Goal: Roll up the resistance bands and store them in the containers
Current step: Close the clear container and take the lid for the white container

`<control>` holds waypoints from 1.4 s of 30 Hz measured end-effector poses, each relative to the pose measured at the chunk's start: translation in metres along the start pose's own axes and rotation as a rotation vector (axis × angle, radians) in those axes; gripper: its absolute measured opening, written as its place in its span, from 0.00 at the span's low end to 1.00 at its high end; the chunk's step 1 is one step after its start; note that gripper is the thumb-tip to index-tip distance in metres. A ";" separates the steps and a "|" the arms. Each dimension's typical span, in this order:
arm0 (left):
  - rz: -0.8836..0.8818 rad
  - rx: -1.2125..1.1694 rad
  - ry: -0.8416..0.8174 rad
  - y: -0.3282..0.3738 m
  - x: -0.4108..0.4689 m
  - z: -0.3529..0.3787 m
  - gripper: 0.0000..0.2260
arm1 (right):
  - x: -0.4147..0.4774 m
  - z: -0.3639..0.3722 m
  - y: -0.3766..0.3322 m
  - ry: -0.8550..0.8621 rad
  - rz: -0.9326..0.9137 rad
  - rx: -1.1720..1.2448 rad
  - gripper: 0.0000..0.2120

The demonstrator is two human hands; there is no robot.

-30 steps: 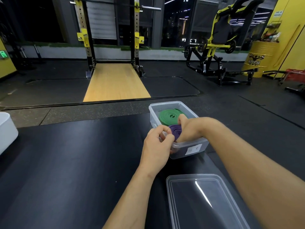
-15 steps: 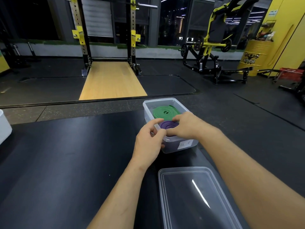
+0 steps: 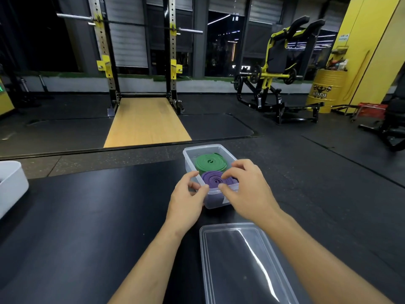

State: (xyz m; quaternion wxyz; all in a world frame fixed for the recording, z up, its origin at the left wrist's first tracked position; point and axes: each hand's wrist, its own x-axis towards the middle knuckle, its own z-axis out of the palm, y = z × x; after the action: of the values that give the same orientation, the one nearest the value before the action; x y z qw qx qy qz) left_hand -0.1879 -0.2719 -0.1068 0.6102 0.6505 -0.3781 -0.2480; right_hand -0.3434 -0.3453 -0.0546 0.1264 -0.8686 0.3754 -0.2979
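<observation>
A clear plastic container (image 3: 221, 149) stands on the black mat with a rolled green band (image 3: 208, 163) at its far end and a rolled purple band (image 3: 212, 180) at its near end. My left hand (image 3: 186, 196) sits at the container's near left corner, its fingers loosely curled with the thumb by the front rim. My right hand (image 3: 248, 191) hovers over the near right corner, its curved fingertips just touching the purple roll. Neither hand grips a band.
The container's clear lid (image 3: 243, 264) lies on the mat close in front of me. A white tub (image 3: 13, 187) stands at the left edge. Beyond the mat are a squat rack (image 3: 140, 62), a yellow machine (image 3: 278, 69) and a yellow drum (image 3: 324, 91).
Both hands have eased apart and back from the purple roll, which now lies uncovered inside the container. The view has tilted upward.
</observation>
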 end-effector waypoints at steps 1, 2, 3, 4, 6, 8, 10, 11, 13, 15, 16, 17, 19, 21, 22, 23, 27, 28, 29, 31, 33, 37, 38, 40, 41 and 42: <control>-0.009 0.018 -0.002 0.003 -0.004 -0.003 0.19 | -0.010 -0.002 -0.001 0.007 -0.017 0.008 0.08; -0.016 0.036 0.002 0.005 -0.009 -0.006 0.18 | -0.021 -0.004 -0.002 -0.005 -0.027 0.011 0.07; -0.017 0.061 0.008 0.006 -0.015 -0.010 0.15 | -0.032 -0.006 -0.005 -0.036 -0.029 0.008 0.06; -0.010 0.098 0.009 0.007 -0.021 -0.014 0.12 | -0.044 -0.008 -0.009 -0.089 -0.025 -0.008 0.06; 0.006 0.206 -0.012 0.007 -0.034 -0.020 0.06 | -0.068 -0.011 -0.020 -0.257 -0.015 -0.100 0.10; -0.017 0.275 -0.050 0.006 -0.044 -0.025 0.05 | -0.095 -0.014 -0.037 -0.469 -0.009 -0.181 0.18; -0.054 0.285 -0.107 0.005 -0.052 -0.029 0.04 | -0.119 -0.020 -0.054 -0.631 -0.010 -0.167 0.25; -0.069 0.279 -0.130 0.005 -0.054 -0.030 0.03 | -0.128 -0.023 -0.061 -0.676 -0.016 -0.156 0.27; -0.078 0.268 -0.153 0.003 -0.059 -0.032 0.04 | -0.137 -0.028 -0.071 -0.713 -0.008 -0.147 0.29; -0.074 0.289 -0.160 0.001 -0.065 -0.031 0.04 | -0.139 -0.030 -0.077 -0.705 -0.008 -0.158 0.29; -0.065 0.321 -0.163 0.000 -0.068 -0.029 0.04 | -0.140 -0.029 -0.080 -0.699 -0.011 -0.174 0.28; -0.055 0.363 -0.165 -0.001 -0.071 -0.028 0.05 | -0.139 -0.025 -0.081 -0.696 -0.008 -0.194 0.27; -0.042 0.435 -0.167 -0.003 -0.074 -0.025 0.09 | -0.136 -0.014 -0.080 -0.675 0.023 -0.205 0.25; -0.032 0.465 -0.174 -0.003 -0.075 -0.023 0.10 | -0.131 -0.003 -0.075 -0.634 0.036 -0.216 0.25; -0.026 0.479 -0.175 -0.003 -0.075 -0.022 0.11 | -0.129 0.000 -0.074 -0.616 0.024 -0.230 0.24; -0.020 0.496 -0.173 -0.003 -0.073 -0.021 0.11 | -0.127 0.002 -0.073 -0.609 0.010 -0.241 0.24; -0.020 0.563 -0.176 -0.007 -0.070 -0.020 0.12 | -0.123 0.003 -0.071 -0.615 -0.020 -0.228 0.22; -0.025 0.570 -0.175 -0.007 -0.069 -0.019 0.12 | -0.122 0.003 -0.069 -0.617 -0.014 -0.211 0.22; -0.027 0.577 -0.168 -0.007 -0.068 -0.018 0.12 | -0.121 0.004 -0.067 -0.615 -0.003 -0.196 0.23; -0.028 0.604 -0.159 -0.007 -0.067 -0.016 0.12 | -0.120 0.005 -0.066 -0.598 0.024 -0.176 0.27; -0.032 0.634 -0.147 -0.004 -0.068 -0.014 0.12 | -0.121 0.007 -0.067 -0.567 0.050 -0.164 0.30; -0.086 0.574 -0.121 -0.004 -0.067 -0.013 0.13 | -0.121 0.010 -0.070 -0.524 0.086 -0.151 0.28; -0.096 0.532 -0.111 -0.005 -0.066 -0.013 0.12 | -0.119 0.011 -0.070 -0.511 0.087 -0.146 0.27; -0.096 0.447 -0.096 -0.008 -0.064 -0.014 0.13 | -0.117 0.012 -0.071 -0.478 0.094 -0.148 0.23; -0.089 0.404 -0.085 -0.009 -0.063 -0.015 0.14 | -0.116 0.012 -0.072 -0.459 0.095 -0.150 0.21; -0.085 0.363 -0.073 -0.009 -0.062 -0.015 0.14 | -0.115 0.012 -0.073 -0.442 0.089 -0.152 0.20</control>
State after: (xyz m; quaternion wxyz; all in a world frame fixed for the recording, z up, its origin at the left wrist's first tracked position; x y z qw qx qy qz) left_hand -0.2107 -0.2135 -0.1226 0.4578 0.7559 -0.4105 -0.2249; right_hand -0.3560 -0.2111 -0.0805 0.1529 -0.9022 0.3980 -0.0655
